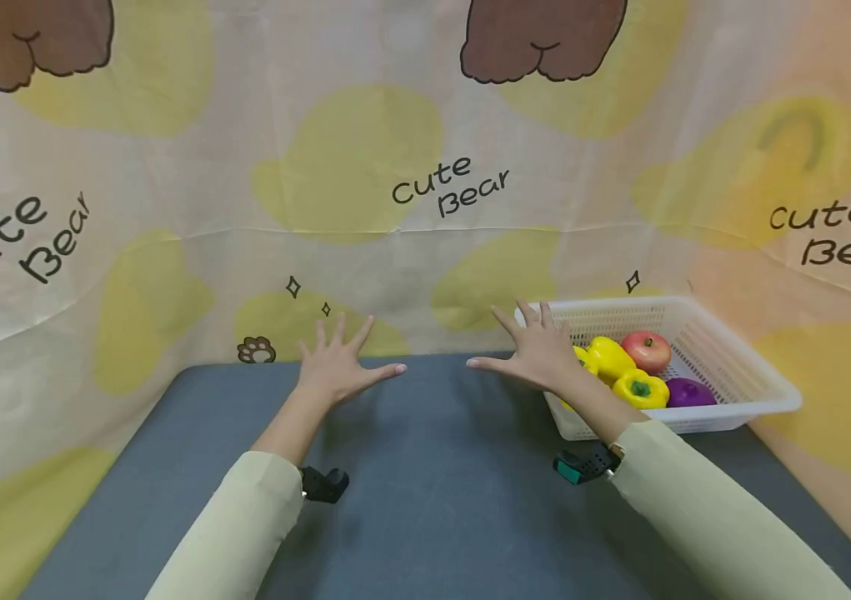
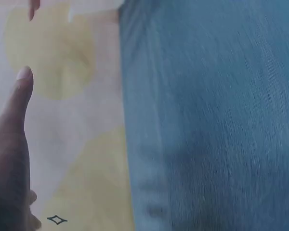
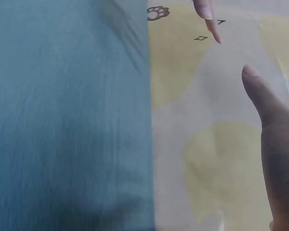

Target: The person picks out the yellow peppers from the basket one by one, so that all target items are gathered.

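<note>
Above the far part of the table, my left hand is held up with its fingers spread and nothing in it. To its right my right hand is raised the same way, thumb pointing left toward the other hand. In the head view it overlaps the left end of a white plastic basket. Inside the basket lie several yellow bell peppers, a red apple and a purple round vegetable or fruit. Each wrist view shows its own hand's thumb, with fingertips of the opposite hand near the top.
The dark grey-blue table runs back to a hanging cloth printed with yellow patches, bears and lettering. The basket stands at the table's far right. A black camera is strapped at the left wrist, and another camera at the right.
</note>
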{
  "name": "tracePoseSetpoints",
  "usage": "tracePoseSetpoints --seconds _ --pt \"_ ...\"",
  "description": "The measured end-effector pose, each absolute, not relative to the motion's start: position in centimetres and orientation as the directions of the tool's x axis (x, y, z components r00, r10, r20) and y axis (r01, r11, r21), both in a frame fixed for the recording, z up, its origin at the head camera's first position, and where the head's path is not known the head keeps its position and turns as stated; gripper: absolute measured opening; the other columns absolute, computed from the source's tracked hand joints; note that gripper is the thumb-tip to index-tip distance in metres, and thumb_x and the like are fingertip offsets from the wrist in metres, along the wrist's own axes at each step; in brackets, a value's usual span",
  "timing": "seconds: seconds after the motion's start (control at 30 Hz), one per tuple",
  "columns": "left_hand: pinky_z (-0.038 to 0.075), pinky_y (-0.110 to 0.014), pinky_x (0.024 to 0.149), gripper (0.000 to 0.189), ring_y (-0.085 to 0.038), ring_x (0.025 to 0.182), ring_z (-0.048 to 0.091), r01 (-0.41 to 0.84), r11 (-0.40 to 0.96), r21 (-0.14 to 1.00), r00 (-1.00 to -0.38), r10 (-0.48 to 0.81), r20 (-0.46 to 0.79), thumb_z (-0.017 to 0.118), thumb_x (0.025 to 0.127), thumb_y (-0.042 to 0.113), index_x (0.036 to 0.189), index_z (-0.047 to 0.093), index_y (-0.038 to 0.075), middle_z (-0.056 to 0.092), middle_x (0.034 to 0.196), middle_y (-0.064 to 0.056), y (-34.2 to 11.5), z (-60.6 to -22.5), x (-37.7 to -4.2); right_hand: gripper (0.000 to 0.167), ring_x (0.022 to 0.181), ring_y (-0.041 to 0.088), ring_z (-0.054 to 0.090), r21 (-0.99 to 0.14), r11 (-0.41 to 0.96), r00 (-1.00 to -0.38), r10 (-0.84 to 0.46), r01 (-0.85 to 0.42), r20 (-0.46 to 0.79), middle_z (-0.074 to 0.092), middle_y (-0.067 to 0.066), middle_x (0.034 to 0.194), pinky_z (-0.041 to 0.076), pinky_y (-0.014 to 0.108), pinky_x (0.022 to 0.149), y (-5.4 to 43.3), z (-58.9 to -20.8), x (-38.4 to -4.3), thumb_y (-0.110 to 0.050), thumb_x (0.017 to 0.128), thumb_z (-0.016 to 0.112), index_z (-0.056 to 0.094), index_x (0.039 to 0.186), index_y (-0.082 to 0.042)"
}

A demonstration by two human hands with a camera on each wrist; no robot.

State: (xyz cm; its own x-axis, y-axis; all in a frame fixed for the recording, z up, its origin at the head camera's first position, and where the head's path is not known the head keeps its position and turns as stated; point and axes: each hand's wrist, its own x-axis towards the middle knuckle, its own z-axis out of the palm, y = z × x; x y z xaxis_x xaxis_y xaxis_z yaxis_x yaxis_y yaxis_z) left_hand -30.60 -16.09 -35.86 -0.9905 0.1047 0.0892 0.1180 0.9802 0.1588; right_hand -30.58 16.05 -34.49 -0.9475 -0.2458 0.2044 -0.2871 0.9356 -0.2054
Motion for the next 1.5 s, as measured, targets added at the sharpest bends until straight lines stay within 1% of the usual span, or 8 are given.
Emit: tracePoseSetpoints --seconds 0.43,0.57,0.7,0.8,0.87,1.03,1.23,1.5 --pt "0.029 -0.065 0.119 0.071 -0.036 0.138 0.052 0.274 0.814 0.513 -0.95 0.147 0.275 0.061 0.097 0.05 0.158 0.036 0.022 0.053 0.152 -0.01 -9.5 -35.4 -29.4 0.082 0.143 0.051 0.038 -0.38 0.846 -0.9 -0.231 -0.374 0.371 0.035 0.018 0.162 0.043 0.073 0.101 24.9 -34.0 -26.6 -0.058 0.087 0.07 0.041 0.155 -0.021" --pt "0.051 -0.053 0.1 0.066 -0.03 0.106 0.069 0.29 0.741 0.606 -0.951 0.15 0.272 0.061 0.098 0.045 0.157 0.038 0.025 0.056 0.15 -0.007 -7.0 -35.6 -29.0 0.073 0.138 0.052 0.043 -0.413 0.817 -0.865 -0.191 -0.403 0.465 0.041 0.019 0.158 0.038 0.077 0.101 27.0 -34.7 -26.0 -0.044 0.089 0.073 0.047 0.152 -0.017" --pt "0.053 -0.047 0.076 0.063 -0.025 0.068 0.062 0.306 0.691 0.655 -0.949 0.161 0.272 0.061 0.098 0.044 0.155 0.041 0.025 0.058 0.149 -0.006 -4.6 -36.1 -28.7 0.071 0.138 0.05 0.042 -0.435 0.796 -0.824 -0.135 -0.42 0.55 0.044 0.021 0.155 0.033 0.078 0.104 29.3 -35.0 -25.4 -0.034 0.088 0.077 0.049 0.15 -0.014" --pt "0.054 -0.049 0.079 0.063 -0.029 0.078 0.066 0.319 0.667 0.673 -0.946 0.181 0.269 0.061 0.098 0.045 0.155 0.041 0.026 0.058 0.148 -0.005 -2.9 -36.5 -28.5 0.071 0.14 0.05 0.039 -0.482 0.78 -0.813 -0.058 -0.399 0.579 0.044 0.021 0.155 0.031 0.078 0.106 31.2 -35.1 -24.7 -0.03 0.088 0.077 0.048 0.151 -0.015" --pt "0.053 -0.054 0.091 0.064 -0.032 0.102 0.069 0.328 0.65 0.685 -0.944 0.197 0.265 0.061 0.097 0.045 0.155 0.041 0.026 0.058 0.148 -0.005 -1.8 -36.9 -28.4 0.07 0.141 0.051 0.039 -0.509 0.782 -0.81 0.007 -0.361 0.586 0.044 0.021 0.155 0.03 0.077 0.108 32.6 -35.2 -24.3 -0.031 0.089 0.075 0.047 0.152 -0.016" --pt "0.046 -0.058 0.107 0.064 -0.033 0.134 0.057 0.342 0.604 0.72 -0.94 0.222 0.26 0.061 0.096 0.047 0.154 0.043 0.026 0.06 0.146 -0.006 0.7 -37.6 -28.3 0.067 0.138 0.055 0.04 -0.568 0.778 -0.808 0.139 -0.268 0.573 0.044 0.025 0.154 0.027 0.079 0.109 35.7 -35.4 -23.5 -0.03 0.093 0.07 0.044 0.153 -0.017" --pt "0.046 -0.059 0.106 0.066 -0.033 0.135 0.056 0.338 0.547 0.765 -0.941 0.22 0.258 0.057 0.096 0.057 0.154 0.044 0.028 0.06 0.146 -0.006 3.5 -38.6 -28.0 0.067 0.139 0.057 0.037 -0.618 0.772 -0.828 0.243 -0.15 0.505 0.04 0.026 0.157 0.028 0.079 0.106 38.6 -36.0 -23.2 -0.033 0.096 0.064 0.039 0.156 -0.018" --pt "0.053 -0.052 0.093 0.053 -0.034 0.121 0.065 0.287 0.486 0.826 -0.957 0.101 0.273 0.061 0.095 0.042 0.145 0.054 0.025 0.068 0.136 -0.005 7.1 -40.1 -27.8 0.064 0.138 0.06 0.034 -0.614 0.784 -0.846 0.264 -0.091 0.463 0.04 0.033 0.154 0.024 0.08 0.108 41.6 -38.2 -23.9 -0.036 0.099 0.059 0.041 0.155 -0.011"
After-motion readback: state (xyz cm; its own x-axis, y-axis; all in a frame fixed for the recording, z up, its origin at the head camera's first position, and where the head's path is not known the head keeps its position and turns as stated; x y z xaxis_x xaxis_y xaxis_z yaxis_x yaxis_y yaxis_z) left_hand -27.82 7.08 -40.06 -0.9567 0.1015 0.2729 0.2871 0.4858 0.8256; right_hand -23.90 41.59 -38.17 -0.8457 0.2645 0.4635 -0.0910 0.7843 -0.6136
